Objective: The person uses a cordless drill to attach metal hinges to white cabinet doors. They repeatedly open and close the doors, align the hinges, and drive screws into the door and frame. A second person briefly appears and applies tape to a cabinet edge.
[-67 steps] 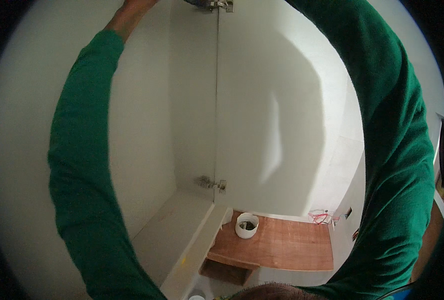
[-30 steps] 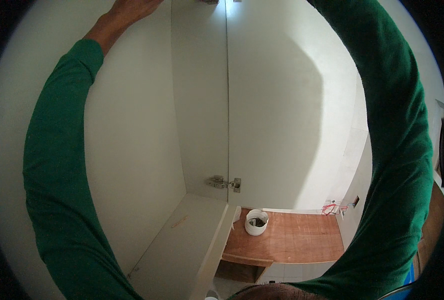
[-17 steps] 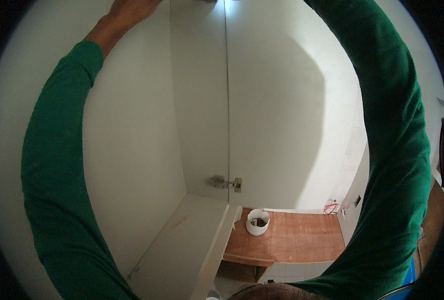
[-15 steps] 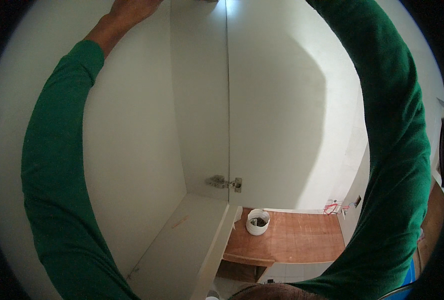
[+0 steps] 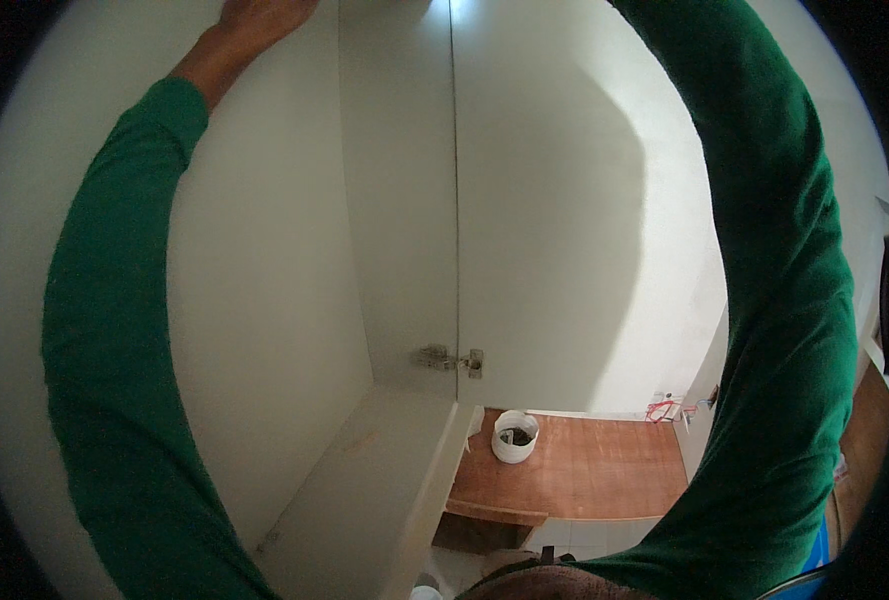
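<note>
Both my arms, in green sleeves, reach up over my head into a white cabinet. My left hand (image 5: 254, 18) is at the very top edge of the picture, against the cabinet's upper inside; its fingers are cut off by the rim. My right hand is out of view above the frame; only its sleeve (image 5: 774, 250) shows. The open white cabinet door (image 5: 564, 220) hangs on a metal hinge (image 5: 451, 358) at the lower middle.
The cabinet's white bottom shelf (image 5: 364, 500) runs toward me. Below to the right lies a brown wooden board (image 5: 584, 470) with a small white bucket (image 5: 513, 436) on it. Red wires (image 5: 664, 408) lie by the wall.
Since the earliest frame my head has tilted so the hinge and board sit lower right. In the last second both arms have stayed raised and almost still.
</note>
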`<move>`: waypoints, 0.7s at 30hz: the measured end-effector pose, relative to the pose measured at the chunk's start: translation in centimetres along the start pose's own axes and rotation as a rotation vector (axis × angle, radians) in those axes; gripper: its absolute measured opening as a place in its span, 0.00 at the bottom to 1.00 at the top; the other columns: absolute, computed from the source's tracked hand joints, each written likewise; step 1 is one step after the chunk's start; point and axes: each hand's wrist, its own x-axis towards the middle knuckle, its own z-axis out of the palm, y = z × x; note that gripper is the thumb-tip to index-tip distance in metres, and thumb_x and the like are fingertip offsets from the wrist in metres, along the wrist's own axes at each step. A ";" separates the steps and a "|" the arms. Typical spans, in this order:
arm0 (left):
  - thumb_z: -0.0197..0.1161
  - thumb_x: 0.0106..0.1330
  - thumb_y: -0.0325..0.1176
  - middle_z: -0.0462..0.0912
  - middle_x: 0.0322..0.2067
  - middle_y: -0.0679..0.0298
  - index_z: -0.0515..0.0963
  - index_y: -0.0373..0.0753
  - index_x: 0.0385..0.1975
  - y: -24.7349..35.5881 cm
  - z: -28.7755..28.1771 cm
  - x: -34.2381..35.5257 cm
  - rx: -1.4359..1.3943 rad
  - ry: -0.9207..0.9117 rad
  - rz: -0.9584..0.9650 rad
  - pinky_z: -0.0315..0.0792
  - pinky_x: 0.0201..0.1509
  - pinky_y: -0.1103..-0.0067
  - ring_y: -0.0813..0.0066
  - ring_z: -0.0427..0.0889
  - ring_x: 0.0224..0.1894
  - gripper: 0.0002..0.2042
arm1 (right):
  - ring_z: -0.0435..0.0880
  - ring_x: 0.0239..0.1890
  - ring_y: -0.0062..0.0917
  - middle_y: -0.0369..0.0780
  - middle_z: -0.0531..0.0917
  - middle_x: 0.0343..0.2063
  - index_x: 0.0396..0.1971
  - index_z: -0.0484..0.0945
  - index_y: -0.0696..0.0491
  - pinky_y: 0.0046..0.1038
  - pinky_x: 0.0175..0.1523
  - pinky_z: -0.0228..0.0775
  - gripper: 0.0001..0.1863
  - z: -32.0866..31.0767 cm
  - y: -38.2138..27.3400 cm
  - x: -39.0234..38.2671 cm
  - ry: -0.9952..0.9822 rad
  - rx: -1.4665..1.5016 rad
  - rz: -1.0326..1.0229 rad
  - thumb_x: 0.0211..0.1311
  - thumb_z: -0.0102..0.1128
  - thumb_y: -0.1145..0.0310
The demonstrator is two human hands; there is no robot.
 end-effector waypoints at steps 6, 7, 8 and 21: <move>0.62 0.76 0.42 0.74 0.64 0.47 0.63 0.37 0.69 1.5 -0.1 -0.5 -0.056 -0.053 -0.117 0.64 0.66 0.53 0.45 0.77 0.63 0.28 | 0.88 0.43 0.33 0.45 0.88 0.47 0.56 0.83 0.57 0.34 0.47 0.82 0.21 -0.1 0.0 0.6 0.031 0.075 0.001 0.73 0.60 0.58; 0.62 0.76 0.42 0.74 0.64 0.47 0.63 0.37 0.69 1.4 -0.4 -0.3 -0.082 -0.050 -0.124 0.64 0.66 0.52 0.45 0.77 0.64 0.28 | 0.88 0.43 0.33 0.45 0.88 0.48 0.57 0.83 0.57 0.34 0.47 0.82 0.21 0.7 1.8 2.1 0.072 0.198 -0.055 0.73 0.60 0.58; 0.62 0.77 0.42 0.74 0.64 0.47 0.63 0.37 0.69 1.2 -0.5 -0.4 -0.106 -0.048 -0.133 0.64 0.67 0.52 0.45 0.77 0.64 0.28 | 0.88 0.44 0.33 0.45 0.88 0.48 0.57 0.83 0.57 0.34 0.48 0.82 0.21 1.0 2.6 3.0 0.114 0.321 -0.116 0.73 0.60 0.59; 0.62 0.77 0.42 0.74 0.63 0.44 0.61 0.35 0.70 -0.1 0.4 0.6 -0.017 0.012 0.007 0.64 0.66 0.54 0.43 0.76 0.63 0.29 | 0.83 0.38 0.30 0.41 0.86 0.38 0.41 0.86 0.56 0.38 0.45 0.78 0.13 -0.8 -0.2 -0.2 0.040 -0.063 0.044 0.69 0.65 0.60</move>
